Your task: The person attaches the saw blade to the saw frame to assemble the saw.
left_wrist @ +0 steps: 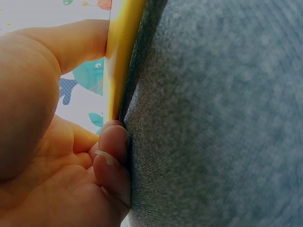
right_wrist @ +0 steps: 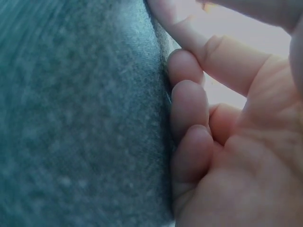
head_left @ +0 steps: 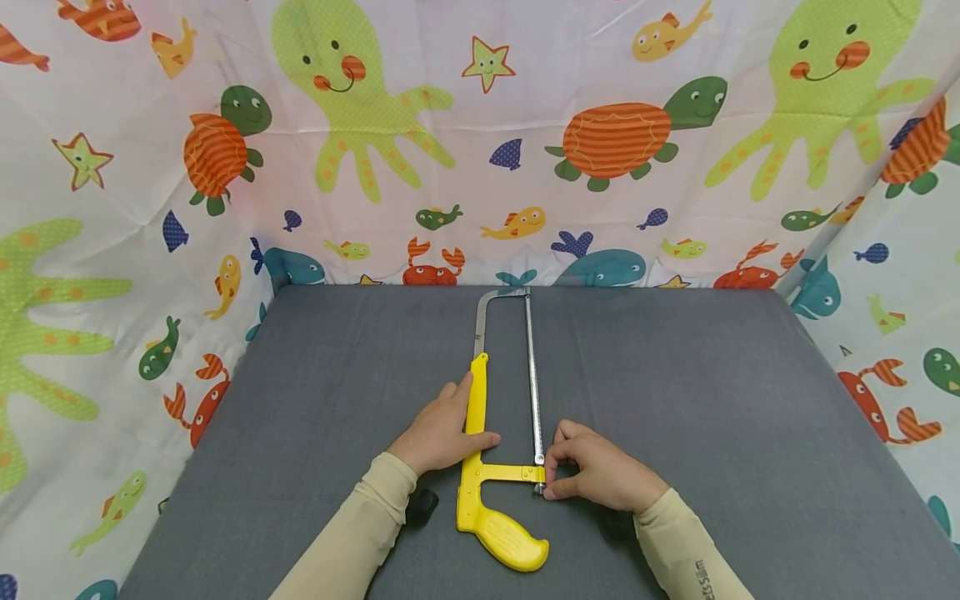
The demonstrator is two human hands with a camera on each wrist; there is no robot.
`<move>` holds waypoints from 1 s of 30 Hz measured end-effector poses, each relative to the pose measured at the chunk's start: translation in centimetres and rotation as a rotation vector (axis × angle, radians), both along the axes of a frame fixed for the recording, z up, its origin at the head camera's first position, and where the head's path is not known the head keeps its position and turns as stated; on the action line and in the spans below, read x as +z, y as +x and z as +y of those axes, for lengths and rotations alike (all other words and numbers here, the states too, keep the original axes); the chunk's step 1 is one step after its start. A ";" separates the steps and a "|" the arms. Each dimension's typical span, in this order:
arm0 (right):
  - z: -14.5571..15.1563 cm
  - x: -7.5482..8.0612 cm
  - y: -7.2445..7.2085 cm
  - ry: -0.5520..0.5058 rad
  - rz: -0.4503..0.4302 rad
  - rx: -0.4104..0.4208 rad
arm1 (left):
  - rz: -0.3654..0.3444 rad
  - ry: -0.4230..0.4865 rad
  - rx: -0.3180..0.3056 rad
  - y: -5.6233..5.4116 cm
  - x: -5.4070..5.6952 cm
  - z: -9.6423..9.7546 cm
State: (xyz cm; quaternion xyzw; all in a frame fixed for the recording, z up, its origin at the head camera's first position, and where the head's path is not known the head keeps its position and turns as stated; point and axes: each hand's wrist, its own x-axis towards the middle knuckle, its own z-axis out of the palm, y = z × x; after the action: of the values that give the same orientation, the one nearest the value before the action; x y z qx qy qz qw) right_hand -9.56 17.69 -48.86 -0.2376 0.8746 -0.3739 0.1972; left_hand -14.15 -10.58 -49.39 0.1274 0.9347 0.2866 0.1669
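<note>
A hacksaw [head_left: 476, 467] with a yellow handle and a silver frame lies flat on the grey cloth, its blade side to the right and its pistol grip toward me. My left hand [head_left: 442, 429] holds the yellow upper bar [left_wrist: 120, 61], thumb across it and fingers along its left side. By the near end of the blade [head_left: 534, 375], my right hand [head_left: 600, 468] pinches at the small metal wing nut [head_left: 538, 489] with thumb and index finger. Its other fingers [right_wrist: 189, 106] are curled against the cloth. The right wrist view does not show the nut.
The grey cloth-covered table [head_left: 675, 375] extends on both sides of the saw. A curtain [head_left: 495, 108] printed with sea animals stands behind it and along both sides. A small black object [head_left: 422, 507] sits below the left wrist, partly hidden by the sleeve.
</note>
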 end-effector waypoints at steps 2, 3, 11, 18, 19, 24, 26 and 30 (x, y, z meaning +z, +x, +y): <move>-0.1 0.1 0.0 0.001 -0.004 0.000 | 0.000 -0.002 0.001 0.0 -0.1 0.0; -0.1 0.1 0.1 0.003 -0.007 -0.001 | 0.000 -0.003 0.001 0.0 -0.1 -0.1; -0.7 0.2 0.2 0.020 -0.013 -0.042 | 0.000 0.003 0.003 0.0 0.0 -0.1; -1.2 -0.1 0.3 0.043 0.014 -0.098 | 0.010 0.010 -0.005 0.0 0.1 -0.1; -1.2 -0.1 0.3 0.044 0.017 -0.098 | 0.010 0.009 -0.004 0.0 0.1 0.0; -1.1 0.0 0.3 0.041 0.029 -0.086 | 0.014 0.002 0.002 0.1 0.0 0.0; -1.1 0.0 0.3 0.038 0.032 -0.080 | 0.015 0.000 0.003 0.1 0.0 0.0; -1.0 0.1 0.4 0.031 0.042 -0.068 | 0.013 0.000 0.004 0.1 0.0 0.0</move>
State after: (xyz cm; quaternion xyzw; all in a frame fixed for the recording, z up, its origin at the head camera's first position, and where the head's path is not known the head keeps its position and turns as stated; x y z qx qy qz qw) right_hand -9.20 16.73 -48.76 -0.2127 0.8917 -0.3616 0.1696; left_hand -14.08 -10.58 -49.40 0.1274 0.9360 0.2863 0.1601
